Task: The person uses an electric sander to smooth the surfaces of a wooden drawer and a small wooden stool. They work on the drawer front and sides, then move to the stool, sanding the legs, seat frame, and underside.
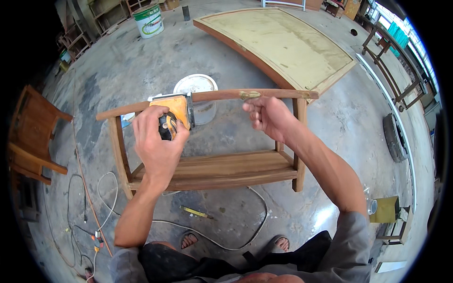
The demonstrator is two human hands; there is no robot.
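My left hand is wrapped round an orange and black power sander, which rests on the curved top rail of a brown wooden frame. The frame has upright posts and a wide lower board. Near the rail's right half, my right hand is held with loosely bent fingers apart and nothing in them. Just beyond those fingers, a pale, rough patch shows on the rail. Whether the fingertips touch the wood, I cannot tell.
Behind the rail stands a white bucket. A large wooden panel lies at the back right. A wooden chair is at the left. A pale cable and a yellow-handled tool lie near my feet.
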